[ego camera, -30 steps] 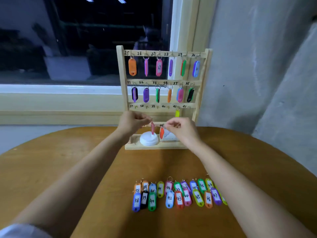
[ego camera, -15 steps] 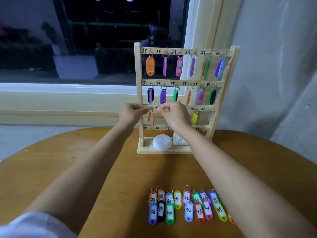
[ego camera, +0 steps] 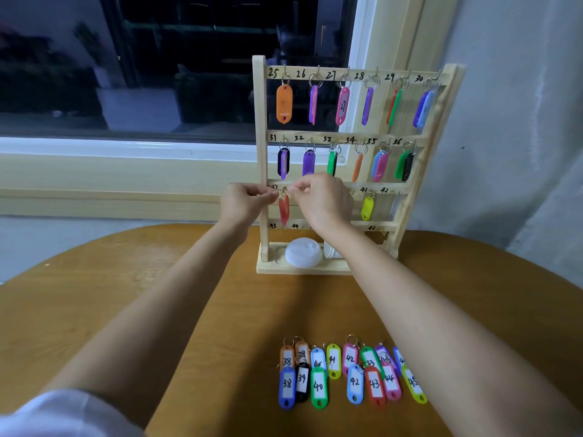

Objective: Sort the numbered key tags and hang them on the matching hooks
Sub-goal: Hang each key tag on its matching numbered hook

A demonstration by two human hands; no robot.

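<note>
A wooden key rack [ego camera: 263,152] with numbered hooks stands at the table's far side. Its two upper rows carry coloured tags; a yellow tag [ego camera: 367,208] hangs at hook 41. A red key tag [ego camera: 284,209] dangles at the hook marked 37, third row, far left. My left hand [ego camera: 244,205] and my right hand [ego camera: 321,201] both pinch its metal ring from either side. Several numbered tags [ego camera: 318,386] lie in two rows on the table near me, partly hidden under my right forearm.
A white lid [ego camera: 303,252] and a white cup lie on the rack's base. The round wooden table [ego camera: 94,298] ends close behind the rack. A window sill and dark window are at the back left, a grey wall at the right.
Both hands rose from the rack's base to the third row with the red tag. They now hold its ring at hook 37, further left than half a second ago.
</note>
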